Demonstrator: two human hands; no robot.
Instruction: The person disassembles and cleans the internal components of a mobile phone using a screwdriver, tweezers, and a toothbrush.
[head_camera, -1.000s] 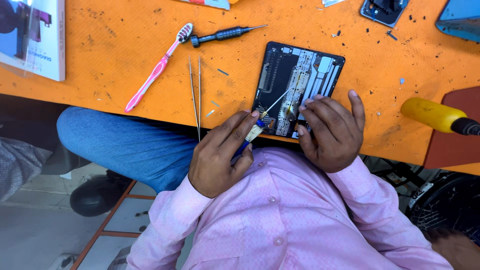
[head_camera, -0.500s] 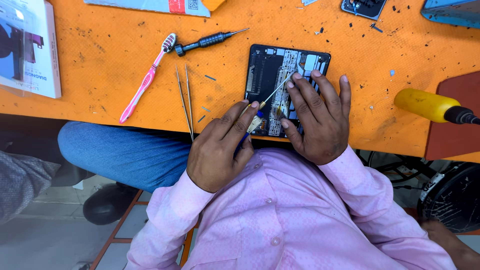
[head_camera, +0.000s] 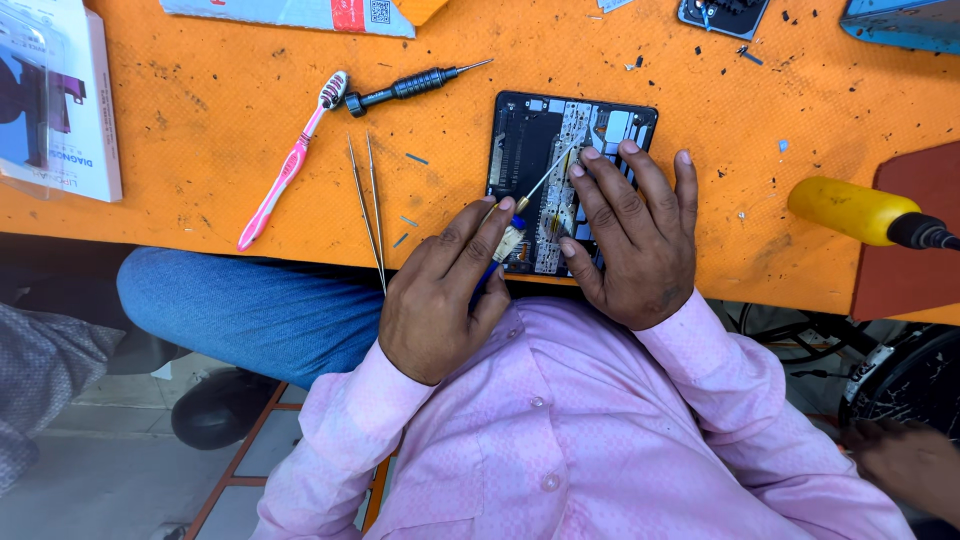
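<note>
Our left hand (head_camera: 440, 295) grips screwdriver (head_camera: 525, 200), tip on opened phone (head_camera: 520, 140). Right hand (head_camera: 632, 235) flat, pinning phone. Tweezers (head_camera: 368, 205) at nine o'clock of phone, on desk (head_camera: 200, 150).

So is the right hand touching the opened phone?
Touching. The head view shows the right hand lying flat on the opened phone, fingers spread over its internals.

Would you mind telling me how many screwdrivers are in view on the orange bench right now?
2. A black screwdriver lies loose beside the pink toothbrush. The left hand holds a second, thin screwdriver, its tip on the opened phone. Others may lie out of frame.
</note>
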